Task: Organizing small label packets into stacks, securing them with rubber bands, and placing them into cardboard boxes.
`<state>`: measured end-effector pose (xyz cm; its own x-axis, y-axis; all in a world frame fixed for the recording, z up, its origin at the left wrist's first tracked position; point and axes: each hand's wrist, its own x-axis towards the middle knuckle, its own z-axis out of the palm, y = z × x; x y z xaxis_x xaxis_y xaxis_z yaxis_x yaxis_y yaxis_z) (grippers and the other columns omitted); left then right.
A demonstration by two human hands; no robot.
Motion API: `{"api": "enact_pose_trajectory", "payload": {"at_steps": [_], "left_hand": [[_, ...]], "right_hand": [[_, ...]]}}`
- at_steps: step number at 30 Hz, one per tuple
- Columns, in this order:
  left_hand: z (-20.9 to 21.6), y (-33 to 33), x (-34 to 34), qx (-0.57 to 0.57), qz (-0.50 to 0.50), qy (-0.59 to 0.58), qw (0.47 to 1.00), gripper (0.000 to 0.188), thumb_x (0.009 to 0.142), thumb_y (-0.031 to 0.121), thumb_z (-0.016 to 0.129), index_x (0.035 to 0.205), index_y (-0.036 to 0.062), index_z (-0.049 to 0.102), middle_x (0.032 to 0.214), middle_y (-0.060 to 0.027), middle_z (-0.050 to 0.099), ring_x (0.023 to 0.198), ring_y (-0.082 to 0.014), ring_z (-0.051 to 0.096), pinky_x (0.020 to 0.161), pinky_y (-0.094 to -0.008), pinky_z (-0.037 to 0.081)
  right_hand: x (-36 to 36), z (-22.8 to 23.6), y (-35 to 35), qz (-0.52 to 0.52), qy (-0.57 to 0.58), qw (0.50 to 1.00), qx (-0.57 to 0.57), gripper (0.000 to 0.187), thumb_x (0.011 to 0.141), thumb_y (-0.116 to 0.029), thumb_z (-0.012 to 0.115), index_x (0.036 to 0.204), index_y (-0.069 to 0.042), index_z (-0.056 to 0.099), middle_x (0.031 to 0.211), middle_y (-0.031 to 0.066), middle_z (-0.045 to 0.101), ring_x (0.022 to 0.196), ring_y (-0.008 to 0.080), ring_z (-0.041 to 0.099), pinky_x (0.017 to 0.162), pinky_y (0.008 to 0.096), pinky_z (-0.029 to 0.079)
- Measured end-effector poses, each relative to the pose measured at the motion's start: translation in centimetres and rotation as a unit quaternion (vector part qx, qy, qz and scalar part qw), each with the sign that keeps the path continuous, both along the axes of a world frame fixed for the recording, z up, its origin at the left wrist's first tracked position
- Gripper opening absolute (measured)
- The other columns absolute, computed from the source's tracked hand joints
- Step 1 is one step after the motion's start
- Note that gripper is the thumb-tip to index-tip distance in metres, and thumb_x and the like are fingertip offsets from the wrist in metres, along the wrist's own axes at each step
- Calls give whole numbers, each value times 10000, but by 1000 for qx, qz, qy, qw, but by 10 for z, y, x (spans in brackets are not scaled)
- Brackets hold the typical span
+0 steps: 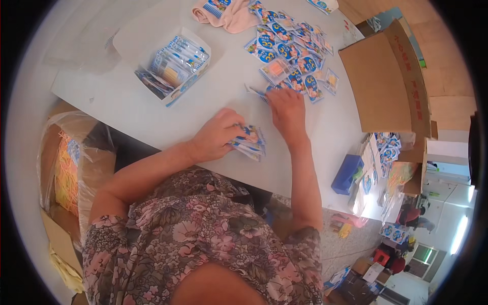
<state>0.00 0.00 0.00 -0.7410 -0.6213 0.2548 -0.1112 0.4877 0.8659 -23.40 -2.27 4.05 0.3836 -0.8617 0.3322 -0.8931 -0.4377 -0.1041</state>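
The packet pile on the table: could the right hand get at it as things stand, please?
Probably yes: the right hand is at the near edge of the packet pile, with nothing visible blocking it.

pink cloth (240,19) | blue container (347,175) | red crate (381,256), apparently, lower right

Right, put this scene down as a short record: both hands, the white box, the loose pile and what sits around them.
Left hand: holds a small stack of packets
Right hand: fingertips at a single packet; grip hard to tell
White box: open, with upright packets inside
Loose pile: blue-and-white packets spread beyond the right hand
Pink cloth: left of the pile
Brown carton: right of the pile
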Motion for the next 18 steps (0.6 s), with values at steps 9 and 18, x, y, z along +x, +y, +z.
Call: {"api": "enact_pose_trajectory", "payload": {"at_steps": [9, 18], "left_hand": [[-6, -4, -7, -148, 31, 52, 987, 436, 604, -39, 723, 1013, 73, 624, 1168, -117, 574, 1092, -291, 549, 922, -387, 431], [-6, -6, -6, -109, 41, 48, 992, 473, 599, -15, 751, 1045, 80, 629, 1173, -104, 563, 1075, -298, 545, 916, -370, 453]], "right_hand": [[-14, 3, 7, -137, -202, 964, 105, 235, 843, -249, 699, 970, -51, 685, 968, 87, 679, 896, 269, 641, 780, 372, 499], [-6, -22, 4, -264, 144, 954, -2, 296, 792, -310, 677, 931, -49, 681, 850, 83, 608, 789, 255, 613, 654, 375, 470]]}}
